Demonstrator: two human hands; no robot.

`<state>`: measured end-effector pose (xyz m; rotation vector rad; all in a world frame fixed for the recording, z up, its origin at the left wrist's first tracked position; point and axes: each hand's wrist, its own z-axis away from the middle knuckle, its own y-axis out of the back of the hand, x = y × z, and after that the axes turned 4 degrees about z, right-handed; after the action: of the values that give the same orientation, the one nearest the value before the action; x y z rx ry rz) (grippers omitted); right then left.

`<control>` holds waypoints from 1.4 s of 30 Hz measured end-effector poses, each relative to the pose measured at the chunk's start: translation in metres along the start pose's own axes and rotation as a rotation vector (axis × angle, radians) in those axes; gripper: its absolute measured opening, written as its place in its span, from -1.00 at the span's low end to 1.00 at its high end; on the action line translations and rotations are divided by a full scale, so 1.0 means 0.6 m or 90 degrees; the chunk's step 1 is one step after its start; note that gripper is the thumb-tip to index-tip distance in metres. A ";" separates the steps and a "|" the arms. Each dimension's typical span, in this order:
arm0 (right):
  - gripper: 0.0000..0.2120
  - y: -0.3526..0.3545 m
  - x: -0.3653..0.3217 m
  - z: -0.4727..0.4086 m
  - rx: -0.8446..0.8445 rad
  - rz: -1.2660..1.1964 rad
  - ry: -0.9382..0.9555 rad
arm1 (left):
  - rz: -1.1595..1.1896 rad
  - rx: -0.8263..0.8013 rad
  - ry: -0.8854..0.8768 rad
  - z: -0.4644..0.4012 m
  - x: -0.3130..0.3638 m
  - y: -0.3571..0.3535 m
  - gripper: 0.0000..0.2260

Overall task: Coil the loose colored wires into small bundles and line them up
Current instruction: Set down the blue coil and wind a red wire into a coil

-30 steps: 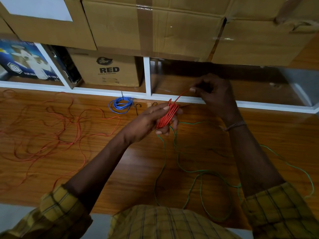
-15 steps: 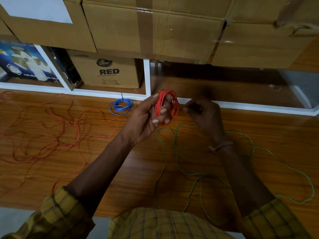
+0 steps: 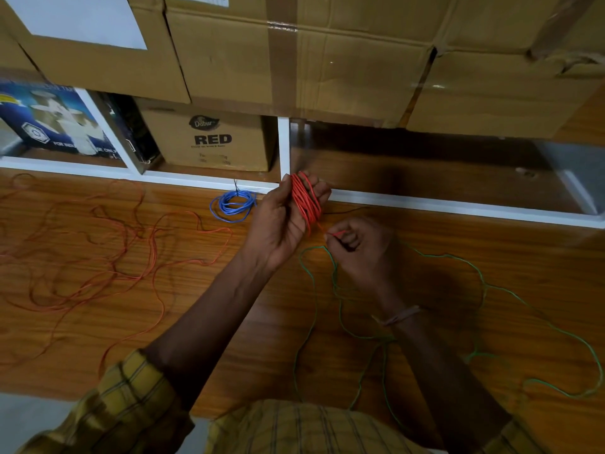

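Since the earlier frame our right hand (image 3: 358, 249) has dropped below the left hand (image 3: 284, 224), pinching the free red end. The left hand, palm up at frame centre, is closed around the red wire coil (image 3: 306, 201). We count one blue bundle (image 3: 233, 206), one loose orange wire (image 3: 98, 257) at the left, one green wire (image 3: 491, 290) at the right, all on the bench (image 3: 229, 322).

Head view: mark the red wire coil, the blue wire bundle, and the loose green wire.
red wire coil (image 3: 306, 201), head view, on the strands wrapped around the left hand's fingers.
blue wire bundle (image 3: 233, 205), head view, on the coil's loops.
loose green wire (image 3: 481, 276), head view, on a strand lying on the wooden surface.
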<state>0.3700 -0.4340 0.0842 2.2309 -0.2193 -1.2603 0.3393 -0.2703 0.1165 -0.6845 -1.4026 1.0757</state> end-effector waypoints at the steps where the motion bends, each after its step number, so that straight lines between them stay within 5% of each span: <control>1: -0.88 0.000 -0.003 0.000 0.004 -0.019 -0.014 | 0.013 0.004 0.002 0.001 0.000 -0.003 -0.66; 6: -0.89 0.013 -0.025 -0.004 0.012 -0.097 -0.023 | 0.051 0.003 0.015 0.006 0.003 -0.011 -0.65; 11: -0.90 0.022 -0.043 -0.010 0.055 -0.009 0.105 | 0.057 0.002 0.025 0.008 -0.001 -0.016 -0.62; 25: -0.90 0.003 -0.064 0.006 0.174 0.072 0.177 | 0.122 -0.026 0.012 0.020 -0.012 -0.028 -0.73; 34: -0.47 -0.009 -0.056 0.013 0.029 0.133 0.289 | 0.105 0.015 -0.048 0.017 0.010 -0.018 -0.62; 42: -0.44 -0.018 -0.059 0.030 -0.008 0.152 0.251 | 0.176 0.050 -0.092 0.013 0.030 -0.001 -0.50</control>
<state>0.3342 -0.4178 0.0972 2.3069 -0.3108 -0.6806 0.3294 -0.2565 0.1257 -0.7713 -1.4058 1.4143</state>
